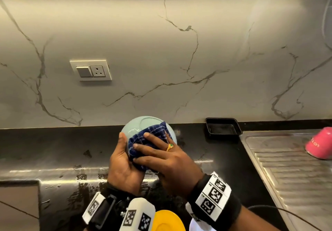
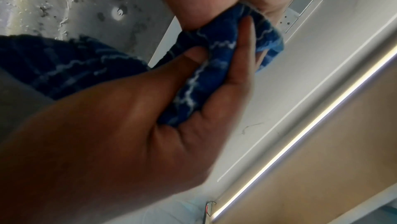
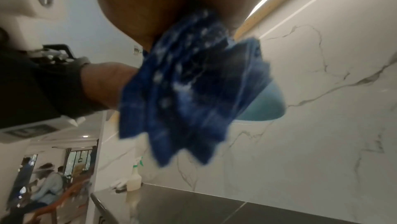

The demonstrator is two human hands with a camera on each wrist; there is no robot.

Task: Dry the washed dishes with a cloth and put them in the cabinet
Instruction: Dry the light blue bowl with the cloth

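Observation:
I hold a light blue bowl (image 1: pixel 136 126) tilted above the wet black counter (image 1: pixel 53 149), its underside towards me. My left hand (image 1: pixel 124 158) grips its left rim, thumb on the edge. In the left wrist view the left hand (image 2: pixel 214 54) has its thumb and fingers closed over a fold of the blue checked cloth (image 2: pixel 204 74). My right hand (image 1: pixel 158 151), wearing a ring, lies on the cloth (image 1: pixel 149 137) with fingers spread and presses it against the bowl. In the right wrist view the cloth (image 3: pixel 189 91) hangs blurred below the palm, with part of the bowl (image 3: pixel 266 105) showing behind it.
A black tray (image 1: pixel 222 128) sits against the marble wall. An upturned pink cup (image 1: pixel 319 143) stands on the steel drainboard (image 1: pixel 287 173) at right. A yellow plate (image 1: pixel 167 220) lies below my wrists. A wall socket (image 1: pixel 90 70) is at left, and a spray bottle (image 3: pixel 134 178) stands farther along.

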